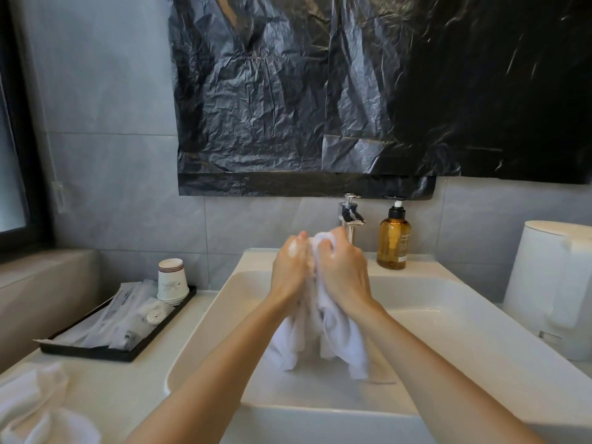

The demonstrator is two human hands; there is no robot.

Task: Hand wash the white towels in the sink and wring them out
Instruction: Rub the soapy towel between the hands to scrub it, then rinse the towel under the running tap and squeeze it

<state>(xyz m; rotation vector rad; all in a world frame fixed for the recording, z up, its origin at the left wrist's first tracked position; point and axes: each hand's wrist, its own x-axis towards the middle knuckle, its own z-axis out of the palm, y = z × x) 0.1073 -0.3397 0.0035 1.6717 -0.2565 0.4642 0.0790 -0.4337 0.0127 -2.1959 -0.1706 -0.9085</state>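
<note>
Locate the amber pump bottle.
In the head view, the amber pump bottle stands upright on the back ledge of the sink, right of centre, just right of the faucet and beyond the right hand.

The sink (205, 315) sits in the counter (134, 389), with the tap (349, 216) behind it and a pump bottle (393, 238) just right of the tap. The left hand (290, 267) and right hand (342, 267), side by side, grip a towel (339, 334) hanging into the basin. Left of the sink lies a tray (96, 350) bearing stacked cups (171, 280). Nearer, at front left, lies a second towel (35, 405). A lidded container (551, 283) stands to the right of the sink.
</note>
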